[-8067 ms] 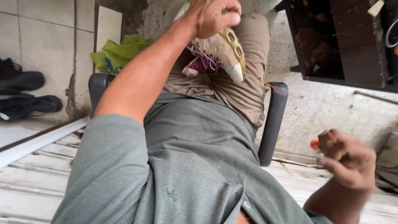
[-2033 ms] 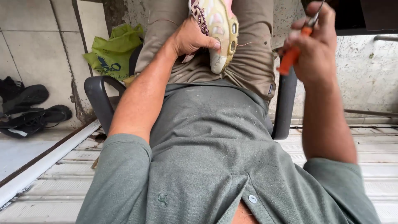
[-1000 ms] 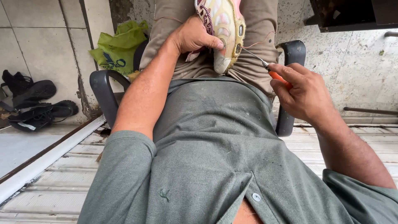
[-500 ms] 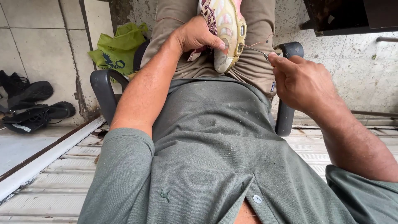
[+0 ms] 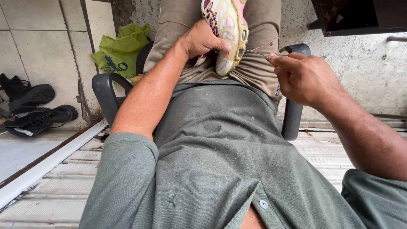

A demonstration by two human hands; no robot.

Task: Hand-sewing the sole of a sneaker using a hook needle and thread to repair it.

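View from a head camera looking down the body of a seated person. Nearest is a grey-green polo shirt (image 5: pixel 220 169), soft knit flecked with lint, one pale button at the open placket. Beyond it, tan trousers (image 5: pixel 254 72) stretch over the thighs. The left hand (image 5: pixel 202 40) grips a worn sneaker (image 5: pixel 227 32) against the lap, sole facing the camera, fingers curled round its side and thumb pressed on the cream rubber sole, seemingly to steady it. The sole is moulded, with pink patches and small cut-out windows; dark red laces show at its edge. The right hand (image 5: pixel 303 78) is clenched in a pinch around a thin metal needle-like tool (image 5: pixel 256 52), whose tip touches the sole's edge, and a fine reddish thread (image 5: pixel 269 43) loops from there, apparently for stitching. Either side are the black plastic arms of a chair (image 5: pixel 106 91), smooth and curved. Further left, a crumpled green bag (image 5: pixel 121 51) rests by a tiled wall, and dark sandals (image 5: pixel 36 108) lie on the floor. Pale ridged planks run underfoot, rough concrete wall beyond
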